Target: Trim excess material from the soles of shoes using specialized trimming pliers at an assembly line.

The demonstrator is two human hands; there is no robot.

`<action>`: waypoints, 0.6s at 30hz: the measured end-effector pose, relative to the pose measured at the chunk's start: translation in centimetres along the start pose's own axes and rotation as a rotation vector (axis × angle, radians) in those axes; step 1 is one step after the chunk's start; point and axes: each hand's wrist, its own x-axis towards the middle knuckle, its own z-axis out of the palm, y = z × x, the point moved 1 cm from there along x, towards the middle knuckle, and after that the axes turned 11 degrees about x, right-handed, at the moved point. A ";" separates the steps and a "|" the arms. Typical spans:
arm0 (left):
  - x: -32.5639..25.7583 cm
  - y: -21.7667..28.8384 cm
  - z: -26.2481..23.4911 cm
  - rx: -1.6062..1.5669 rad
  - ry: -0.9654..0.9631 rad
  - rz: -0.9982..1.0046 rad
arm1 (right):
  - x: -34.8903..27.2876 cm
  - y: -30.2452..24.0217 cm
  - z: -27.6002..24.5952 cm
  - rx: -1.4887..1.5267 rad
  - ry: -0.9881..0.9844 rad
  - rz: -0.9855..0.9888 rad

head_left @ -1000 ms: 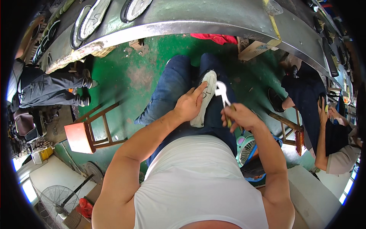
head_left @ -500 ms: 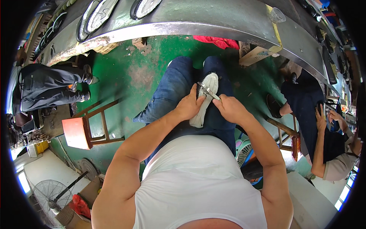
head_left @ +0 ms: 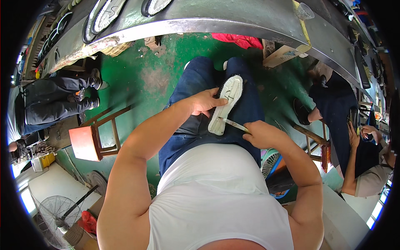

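Seen from above, centre of the frame: a long whitish shoe sole with a dark fuzzy edge (head_left: 225,104), lying lengthwise on the lap over dark blue jeans (head_left: 196,83), toe end toward the top of the picture. Left hand (head_left: 203,102) laid flat on the sole's left edge, fingers stretched across it, pressing rather than closing; grip apart, nothing clasped. Right hand (head_left: 262,134) just right of the sole's near end, grip clamped on a thin metal tool with a pale shaft (head_left: 233,123), its tip touching the lower part of the sole. White sleeveless shirt (head_left: 216,200) filling the lower middle of the frame.

Along the top, bent by the lens: a long grey metal table (head_left: 233,18) with more shoe soles in dark rims (head_left: 104,18) lying on it at upper left. Below it, green painted floor (head_left: 137,75), scuffed bare in patches, and a red cloth (head_left: 239,40) near the table's edge. At left, a wooden stool with an orange-red seat (head_left: 85,142); beyond it a seated person in dark clothes (head_left: 46,104). At right edge, another seated person in dark trousers (head_left: 337,121), hands near the lap. Lower left corner: a round wire-guard fan (head_left: 52,212) on pale floor. Right of the thigh, a small teal fan (head_left: 271,160).
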 end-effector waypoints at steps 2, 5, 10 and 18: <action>0.0 0.1 0.3 0.055 0.031 -0.001 | 0.3 -0.3 1.0 -0.101 0.053 -0.018; 0.5 -0.4 0.4 0.067 0.048 0.026 | 0.7 -1.4 1.3 -0.300 0.245 -0.170; -0.3 0.1 0.1 0.065 0.058 0.034 | 2.3 1.7 2.4 -0.083 0.330 -0.327; -2.8 -4.4 5.7 0.375 0.280 0.258 | -0.7 3.6 4.4 0.051 0.190 -0.039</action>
